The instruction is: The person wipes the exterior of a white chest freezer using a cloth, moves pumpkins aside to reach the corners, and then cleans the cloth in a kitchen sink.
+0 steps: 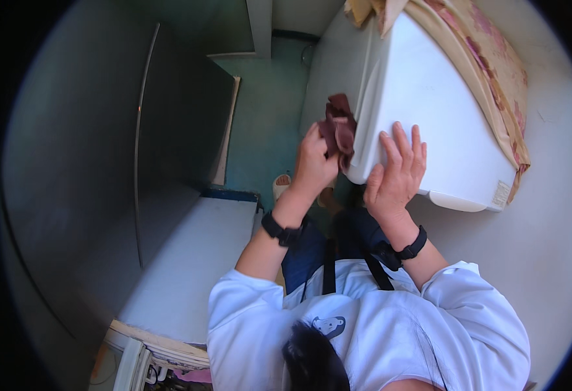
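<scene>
Crumpled in my left hand (318, 154) is a maroon cloth (339, 128), which is at the rounded edge of a white household appliance (442, 107). My right hand (397, 173) lies with its palm and spread fingers on the appliance's smooth white surface, close to that same edge, holding nothing. A tan cloth cover (491, 63) with a reddish flower pattern is draped over the far part of the appliance. A small label (501, 194) bearing writing is at its near right corner.
On the left stands a dark door or panel (183, 122) with a thin metal edge strip. Green floor (261, 107) runs between it and the appliance. A pale wall (550, 127) borders the right side. A white ledge (178, 273) and stored items (188, 376) are at lower left.
</scene>
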Action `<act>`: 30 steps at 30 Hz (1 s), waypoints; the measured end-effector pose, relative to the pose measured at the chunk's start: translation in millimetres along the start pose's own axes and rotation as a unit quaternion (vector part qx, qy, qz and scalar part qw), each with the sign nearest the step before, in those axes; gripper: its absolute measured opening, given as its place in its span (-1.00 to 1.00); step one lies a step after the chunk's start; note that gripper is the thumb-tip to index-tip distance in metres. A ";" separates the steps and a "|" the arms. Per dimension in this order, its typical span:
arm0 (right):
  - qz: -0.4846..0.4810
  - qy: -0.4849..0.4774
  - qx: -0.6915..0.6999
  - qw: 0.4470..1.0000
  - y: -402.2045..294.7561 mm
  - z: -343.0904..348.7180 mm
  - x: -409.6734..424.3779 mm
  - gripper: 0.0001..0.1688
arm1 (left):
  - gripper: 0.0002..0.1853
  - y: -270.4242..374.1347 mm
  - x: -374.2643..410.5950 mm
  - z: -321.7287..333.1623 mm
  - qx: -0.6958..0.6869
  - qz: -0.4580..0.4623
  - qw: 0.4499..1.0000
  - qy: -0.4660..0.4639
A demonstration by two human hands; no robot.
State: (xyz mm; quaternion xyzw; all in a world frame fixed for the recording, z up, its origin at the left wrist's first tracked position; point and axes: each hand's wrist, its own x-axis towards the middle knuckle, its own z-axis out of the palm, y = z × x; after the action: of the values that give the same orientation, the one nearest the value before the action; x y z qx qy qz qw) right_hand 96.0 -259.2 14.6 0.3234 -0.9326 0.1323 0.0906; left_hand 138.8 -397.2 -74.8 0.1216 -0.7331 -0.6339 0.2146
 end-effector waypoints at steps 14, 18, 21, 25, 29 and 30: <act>-0.016 0.030 -0.022 0.999 -0.9 8.0 1.8 -0.49 | -0.46 -5.1 13.7 1.1 -0.116 -0.149 0.982 -0.031; -0.026 0.038 -0.024 0.999 -0.3 7.4 2.1 -0.50 | -0.59 -21.9 58.1 20.9 -0.110 -0.131 0.985 0.016; -0.025 0.051 -0.017 0.998 0.7 8.9 1.1 -0.51 | -0.62 -20.7 50.7 24.2 -0.102 -0.114 0.988 0.033; -0.007 0.046 -0.010 0.999 1.2 5.9 0.2 -0.49 | -0.61 5.1 -5.5 15.9 -0.164 -0.184 0.969 0.024; -0.003 0.034 0.012 0.999 0.9 -0.6 1.6 -0.49 | -0.64 17.2 -56.5 1.4 -0.087 -0.205 0.975 0.013; -0.001 0.034 0.025 0.999 2.6 0.5 3.1 -0.49 | -0.65 24.0 -54.3 -5.0 -0.055 -0.202 0.978 -0.010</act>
State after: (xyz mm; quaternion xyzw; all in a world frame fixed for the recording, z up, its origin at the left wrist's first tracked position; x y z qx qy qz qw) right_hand 91.9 -259.2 14.4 0.3220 -0.9249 0.1665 0.1146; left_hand 191.1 -373.2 -59.5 0.2488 -0.6597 -0.7044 0.0817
